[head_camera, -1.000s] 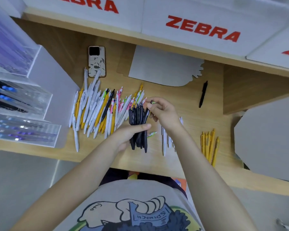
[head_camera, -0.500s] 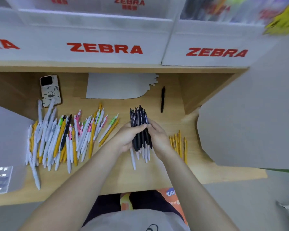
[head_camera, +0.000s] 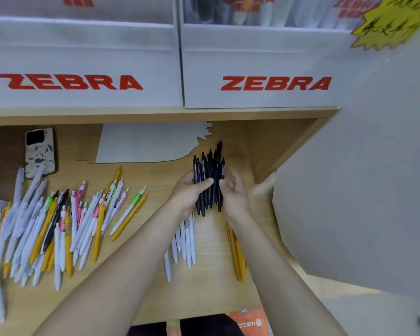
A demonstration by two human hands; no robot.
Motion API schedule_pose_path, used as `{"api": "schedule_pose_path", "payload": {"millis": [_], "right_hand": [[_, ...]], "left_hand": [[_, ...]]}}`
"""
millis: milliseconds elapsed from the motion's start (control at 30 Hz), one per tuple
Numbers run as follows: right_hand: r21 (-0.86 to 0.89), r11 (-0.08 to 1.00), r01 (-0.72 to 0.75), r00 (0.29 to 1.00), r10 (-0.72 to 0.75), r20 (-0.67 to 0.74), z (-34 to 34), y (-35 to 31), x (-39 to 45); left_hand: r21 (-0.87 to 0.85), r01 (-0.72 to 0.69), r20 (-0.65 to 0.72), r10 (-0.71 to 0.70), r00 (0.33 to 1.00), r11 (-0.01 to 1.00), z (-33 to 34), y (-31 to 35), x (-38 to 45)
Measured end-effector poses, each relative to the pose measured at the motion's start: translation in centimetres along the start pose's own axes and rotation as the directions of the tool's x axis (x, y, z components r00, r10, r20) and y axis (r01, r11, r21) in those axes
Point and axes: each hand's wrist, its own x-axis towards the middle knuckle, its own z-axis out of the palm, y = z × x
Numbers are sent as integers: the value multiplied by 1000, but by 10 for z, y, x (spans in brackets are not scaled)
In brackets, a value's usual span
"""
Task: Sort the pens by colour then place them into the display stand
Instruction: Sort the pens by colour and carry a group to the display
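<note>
Both hands meet at the centre of the view, closed around one bundle of slim black plastic pens (head_camera: 210,180): the left hand (head_camera: 189,192) curls its fingers round the bundle from the nine o'clock side with the thumb laid across the front, and the right hand (head_camera: 232,194) cups and pinches it from three o'clock. The bundle stands roughly upright above the pale wooden shelf (head_camera: 204,287), its ends uneven.

Nearest, towards six o'clock of the hands, a short row of white pens (head_camera: 183,248) lies on the wood, partly under the left wrist. At five o'clock, a small group of yellow pens (head_camera: 237,253) shows beside the right forearm. Out at eight to nine o'clock sprawls the unsorted heap of white, yellow, pink and green pens (head_camera: 58,226).

Farther off, at ten o'clock, a phone in a speckled case (head_camera: 39,154) lies flat, and a grey card cut-out (head_camera: 153,141) lies at eleven. Beyond, at twelve, stand the white display boxes with red ZEBRA lettering (head_camera: 83,69).

These pens should be light, stiff and smooth, so a loose bundle will likely slip and fan out. Gripping around the middle, as now, and tapping the ends level seems wise before slotting them in.
</note>
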Motion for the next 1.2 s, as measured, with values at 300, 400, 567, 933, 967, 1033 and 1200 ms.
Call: {"api": "schedule_pose_path", "payload": {"millis": [300, 400, 567, 933, 967, 1033, 1200], "right_hand": [[-143, 986, 89, 995, -94, -28, -2, -6, 46], [-181, 976, 118, 993, -121, -5, -7, -10, 51], [-223, 960, 169, 985, -170, 14, -16, 0, 45], [-350, 917, 192, 981, -181, 64, -21, -1, 21], [-374, 903, 212, 977, -196, 80, -20, -2, 19], [-418, 878, 231, 973, -202, 114, -19, -3, 20], [-476, 848, 233, 971, -180, 156, -13, -12, 34]], "left_hand": [[170, -89, -31, 96, 995, 981, 7, 21, 57], [243, -118, -8, 124, 992, 963, 7, 21, 69], [381, -192, -28, 219, 975, 904, 2, 9, 65], [719, -366, 110, 424, 899, 591, -22, -23, 61], [758, -371, 139, 422, 896, 537, -25, -25, 61], [820, -372, 190, 406, 894, 435, -28, -28, 63], [781, -414, 261, 357, 897, 468, -19, -20, 74]]}}
